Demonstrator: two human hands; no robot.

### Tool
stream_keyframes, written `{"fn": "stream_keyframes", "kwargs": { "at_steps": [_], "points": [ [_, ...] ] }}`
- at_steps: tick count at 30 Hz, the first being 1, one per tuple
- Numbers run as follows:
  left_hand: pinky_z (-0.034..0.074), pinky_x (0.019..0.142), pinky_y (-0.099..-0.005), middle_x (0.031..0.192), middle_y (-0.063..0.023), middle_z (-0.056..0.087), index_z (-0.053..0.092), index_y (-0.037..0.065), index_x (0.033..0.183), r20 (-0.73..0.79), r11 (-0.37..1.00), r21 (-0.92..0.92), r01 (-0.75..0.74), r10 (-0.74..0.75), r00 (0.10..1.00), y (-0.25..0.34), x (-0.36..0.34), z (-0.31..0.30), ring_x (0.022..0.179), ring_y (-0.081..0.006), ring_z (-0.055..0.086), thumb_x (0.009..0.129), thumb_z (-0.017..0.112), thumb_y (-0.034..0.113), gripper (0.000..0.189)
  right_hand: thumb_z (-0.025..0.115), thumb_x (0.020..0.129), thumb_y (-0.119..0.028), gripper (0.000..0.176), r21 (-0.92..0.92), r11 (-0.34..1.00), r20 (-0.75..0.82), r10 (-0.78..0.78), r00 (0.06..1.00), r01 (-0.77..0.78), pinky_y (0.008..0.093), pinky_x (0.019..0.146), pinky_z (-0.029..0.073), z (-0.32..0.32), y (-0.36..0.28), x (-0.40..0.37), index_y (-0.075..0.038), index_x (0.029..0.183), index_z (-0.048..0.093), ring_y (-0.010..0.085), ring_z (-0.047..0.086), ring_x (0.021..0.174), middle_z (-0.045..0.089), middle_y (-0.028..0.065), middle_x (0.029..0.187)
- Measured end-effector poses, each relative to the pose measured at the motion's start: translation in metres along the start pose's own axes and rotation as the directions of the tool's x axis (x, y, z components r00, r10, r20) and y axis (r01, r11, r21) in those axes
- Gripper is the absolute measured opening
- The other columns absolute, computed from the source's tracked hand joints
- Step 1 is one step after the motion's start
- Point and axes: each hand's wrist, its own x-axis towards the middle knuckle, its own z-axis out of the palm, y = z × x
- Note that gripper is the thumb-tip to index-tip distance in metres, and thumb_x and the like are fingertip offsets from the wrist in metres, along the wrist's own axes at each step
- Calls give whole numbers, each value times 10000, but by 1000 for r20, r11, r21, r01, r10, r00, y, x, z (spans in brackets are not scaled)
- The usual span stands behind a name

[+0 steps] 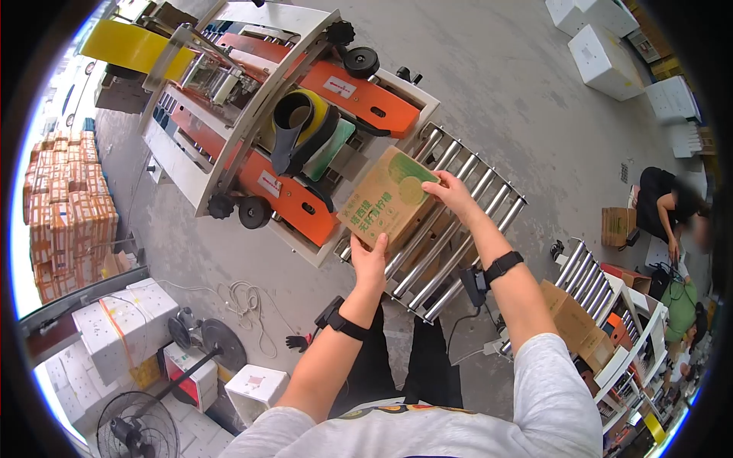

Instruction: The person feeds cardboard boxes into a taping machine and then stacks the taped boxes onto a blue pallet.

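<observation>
A brown cardboard box (388,197) with green print is held between my two hands, over the end of a roller conveyor (458,229) beside the orange-sided sealing machine (355,99). My left hand (369,263) grips the box's near left corner, thumb along its edge. On the right side of the box, my right hand (450,192) has its fingers on the top edge. The far end of the box is close to the machine's opening, next to a tape roll (299,116).
A floor fan (137,427) and white foam boxes (126,324) stand at the lower left. Stacked cartons (72,214) are at the far left. A second roller line (584,278) holds boxes at the right. People (668,202) crouch beyond it. Cable (252,305) lies on the floor.
</observation>
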Motion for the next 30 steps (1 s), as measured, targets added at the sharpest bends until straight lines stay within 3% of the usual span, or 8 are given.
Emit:
{"fn": "stream_keyframes", "kwargs": {
  "at_steps": [12, 14, 18, 21, 24, 25, 28, 30],
  "points": [
    [438, 812, -383, 1064, -47, 523, 480, 59, 1095, -126, 972, -178, -153, 131, 983, 3, 27, 10, 963, -175, 505, 842, 584, 111, 279, 629, 732, -410, 548, -54, 959, -140, -282, 949, 277, 314, 833, 433, 39, -28, 49, -15, 1107, 567, 241, 583, 952, 620, 150, 1013],
    [419, 863, -376, 1069, -62, 519, 485, 17, 1072, -121, 953, -187, -238, 218, 968, -5, 46, -1, 969, -191, 505, 857, 552, 83, 235, 616, 731, -467, 685, -142, 981, -105, -148, 983, 133, 345, 910, 398, 42, -20, 53, 17, 1195, 476, 297, 505, 1095, 541, 212, 1141],
    [461, 865, -310, 1030, -126, 487, 370, -106, 1142, -144, 962, -224, -159, 128, 981, 11, 29, -2, 940, -183, 496, 850, 554, 58, 382, 637, 738, -443, 861, 81, 964, -210, -232, 950, 253, 357, 1031, 264, 15, -9, -20, 31, 1332, 234, 315, 246, 1289, 247, 232, 1377],
    [474, 841, -310, 1032, -133, 478, 338, -108, 1177, -83, 978, -206, 16, -34, 996, 2, 11, -5, 937, -221, 521, 836, 577, 62, 450, 720, 647, -363, 881, -615, 788, -300, -276, 913, 36, 459, 1048, 181, -61, 14, -133, -61, 1342, 272, 380, 139, 1304, 216, 206, 1394],
    [473, 804, -289, 1004, -93, 498, 413, -59, 1143, -27, 986, -123, 109, -113, 993, -19, -12, -11, 910, -179, 527, 828, 575, 39, 368, 843, 383, -363, 1299, -785, 303, -462, 294, 837, -540, 556, 1038, 23, -136, 19, -253, -147, 1399, 63, 412, 12, 1317, 104, 243, 1415],
    [470, 783, -276, 980, -66, 513, 453, -30, 1120, 17, 988, -49, 145, -144, 989, -29, -18, -14, 892, -153, 530, 823, 573, 25, 325, 839, 407, -350, 1278, -806, 181, -464, 397, 792, -563, 575, 1030, 13, -152, 12, -285, -142, 1401, 63, 424, 33, 1312, 117, 243, 1412],
    [428, 788, -254, 938, -33, 518, 490, -8, 1062, 132, 979, 144, 141, -160, 978, -44, -51, 2, 887, -126, 521, 799, 564, 6, 274, 847, 368, -384, 1305, -834, 401, -319, 210, 924, -379, 580, 1034, 13, -173, 47, -330, -155, 1399, 79, 415, 21, 1313, 24, 220, 1425],
    [414, 888, -289, 1156, -129, 503, 397, -78, 1222, 245, 930, 352, 104, -198, 949, -65, -61, 6, 1059, -205, 502, 762, 613, 25, 519, 851, 338, -408, 1323, -904, 344, -182, 223, 958, -252, 581, 1035, 12, -172, 58, -337, -160, 1395, 94, 413, 5, 1312, -18, 211, 1427]
  ]
}}
